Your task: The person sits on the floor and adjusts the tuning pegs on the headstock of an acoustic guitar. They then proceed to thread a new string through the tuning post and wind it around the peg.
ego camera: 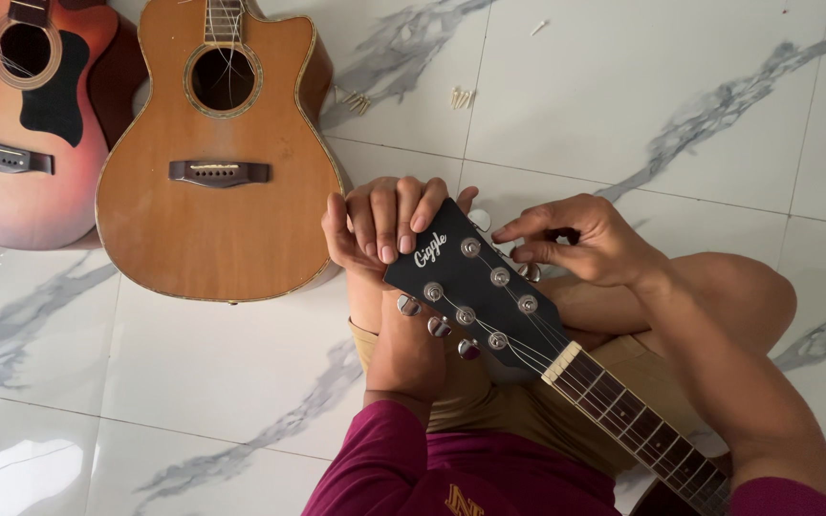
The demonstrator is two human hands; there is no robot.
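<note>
White marble floor (623,86), two guitars lying. My left grip (384,225) clasps black headstock (470,287) tip; right grip (580,244) pinches tuning peg (531,271).

Two acoustic guitars lie on the marble floor (623,86): natural-wood guitar (217,205), sunburst guitar (11,191). Small pegs (461,96) scattered nearby.

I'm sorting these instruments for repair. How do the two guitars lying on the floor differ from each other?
The natural-wood guitar is plain honey-brown with a cutaway at its upper edge; the sunburst guitar fades from red to orange and carries a black pickguard. The natural-wood guitar shows its body whole, the sunburst guitar is cut off by the picture's left edge. Both lie face up on the marble floor, each with a round soundhole, a dark bridge and loose strings.
</note>
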